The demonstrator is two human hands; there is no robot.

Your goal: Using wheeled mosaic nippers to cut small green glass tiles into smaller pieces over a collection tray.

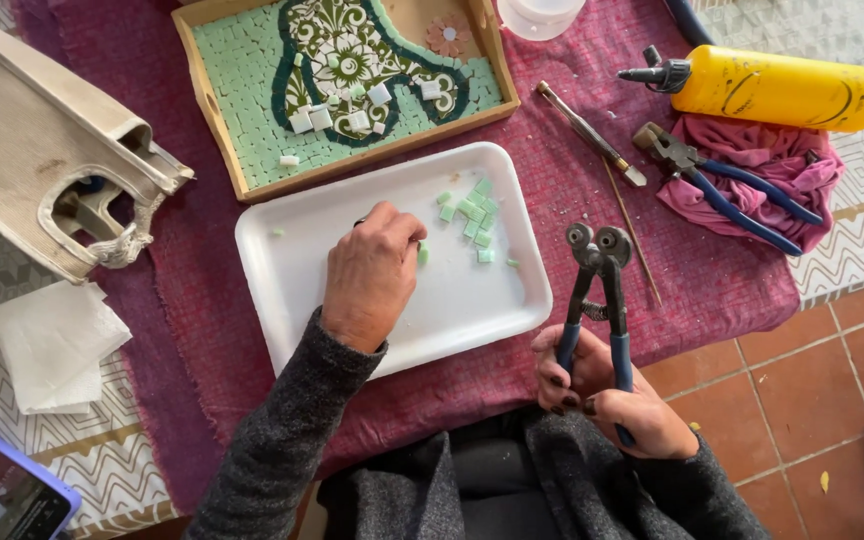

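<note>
From the head camera, the left hand [370, 275] rests palm down in a white tray [282, 290], its fingers curled together, the tips pinching a small green tile [423, 255] against the tray floor. Just beside the fingertips, toward the tray's far right part, lies a loose heap of green tiles [475, 215]; one lone chip [279, 232] sits near the left rim. The right hand [617, 395] is off the tray's near right corner, fingers wrapped tight around the blue handles of wheeled nippers [600, 275], whose two wheels point away from the person, over the red cloth [592, 180]. Beyond the tray, touching its far edge, stands a wooden tray [202, 70] with a mosaic [352, 70] of pale green, dark green and white pieces. To the right lie a glass cutter [592, 132], blue-handled pliers [722, 185] on a pink rag [797, 165], and a yellow bottle [787, 90]. A phone [2, 490] and a folded napkin [52, 345] lie at the left.
</note>
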